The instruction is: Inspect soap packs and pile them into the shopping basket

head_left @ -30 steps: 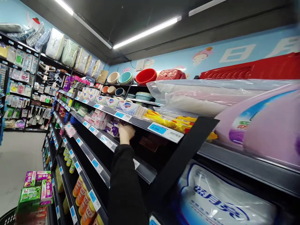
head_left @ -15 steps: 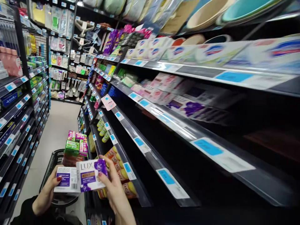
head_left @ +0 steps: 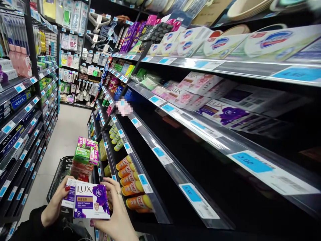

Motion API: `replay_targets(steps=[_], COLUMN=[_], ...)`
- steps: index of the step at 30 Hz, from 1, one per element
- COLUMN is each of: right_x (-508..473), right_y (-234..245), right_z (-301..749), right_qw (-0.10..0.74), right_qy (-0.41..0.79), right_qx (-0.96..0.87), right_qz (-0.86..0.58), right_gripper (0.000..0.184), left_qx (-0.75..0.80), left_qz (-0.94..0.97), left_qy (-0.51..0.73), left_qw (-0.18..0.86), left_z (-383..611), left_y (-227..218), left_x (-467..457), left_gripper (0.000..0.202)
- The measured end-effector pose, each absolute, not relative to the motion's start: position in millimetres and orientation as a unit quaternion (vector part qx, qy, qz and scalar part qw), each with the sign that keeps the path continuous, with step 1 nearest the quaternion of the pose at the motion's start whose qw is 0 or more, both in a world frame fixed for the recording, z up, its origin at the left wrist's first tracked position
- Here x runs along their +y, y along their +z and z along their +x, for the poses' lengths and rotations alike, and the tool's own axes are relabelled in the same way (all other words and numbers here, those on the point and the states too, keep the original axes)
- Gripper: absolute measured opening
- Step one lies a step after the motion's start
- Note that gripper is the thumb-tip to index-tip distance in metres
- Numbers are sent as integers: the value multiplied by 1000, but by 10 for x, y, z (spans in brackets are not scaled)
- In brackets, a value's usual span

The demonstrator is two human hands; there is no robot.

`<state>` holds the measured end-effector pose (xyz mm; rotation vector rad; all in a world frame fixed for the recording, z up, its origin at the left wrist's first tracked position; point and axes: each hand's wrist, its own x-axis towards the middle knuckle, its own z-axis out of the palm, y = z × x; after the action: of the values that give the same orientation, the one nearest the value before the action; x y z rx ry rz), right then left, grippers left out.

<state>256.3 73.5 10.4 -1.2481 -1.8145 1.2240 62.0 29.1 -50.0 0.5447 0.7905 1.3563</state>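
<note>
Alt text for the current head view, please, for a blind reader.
A person's right hand holds a white-and-purple LUX box in front of a similar box in the left hand, in a shop aisle. Beyond are a black basket and a stack of green and pink packs; shelves with boxes and orange containers line the right.

The front soap box (head_left: 91,201) is a white carton marked LUX in dark lettering, with a large purple flower at its upper right, a brown band and a purple panel. It faces the viewer nearly upright, slightly tilted, its right end in the right grip (head_left: 117,209), the thumb beneath its lower edge. The rear soap box (head_left: 70,196), white with a purple text panel, sits in the left grip (head_left: 54,203), partly hidden behind the first.
</note>
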Motion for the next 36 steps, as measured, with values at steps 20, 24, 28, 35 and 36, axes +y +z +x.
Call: replay_targets(steps=[20, 24, 28, 35, 36], right_x=[798, 773, 716, 702, 699], right_y=[5, -116, -168, -175, -175], right_z=[2666, 2589, 2578, 2645, 2650], right_qw=[463, 535, 546, 561, 572], right_qy=[510, 634, 754, 803, 800], right_qx=[-673, -525, -326, -170, -149], right_qz=[-269, -189, -165, -109, -105], right_gripper=[47, 71, 75, 31, 21], left_qx=[412, 414, 423, 462, 460], left_qz=[262, 248, 235, 207, 205], left_qy=[591, 589, 589, 590, 591], left_qw=[643, 648, 647, 629, 630], left_z=[596, 602, 616, 623, 627], left_y=[-577, -558, -657, -757, -755], left_x=[313, 298, 307, 324, 322], left_gripper=[38, 38, 45, 48, 48])
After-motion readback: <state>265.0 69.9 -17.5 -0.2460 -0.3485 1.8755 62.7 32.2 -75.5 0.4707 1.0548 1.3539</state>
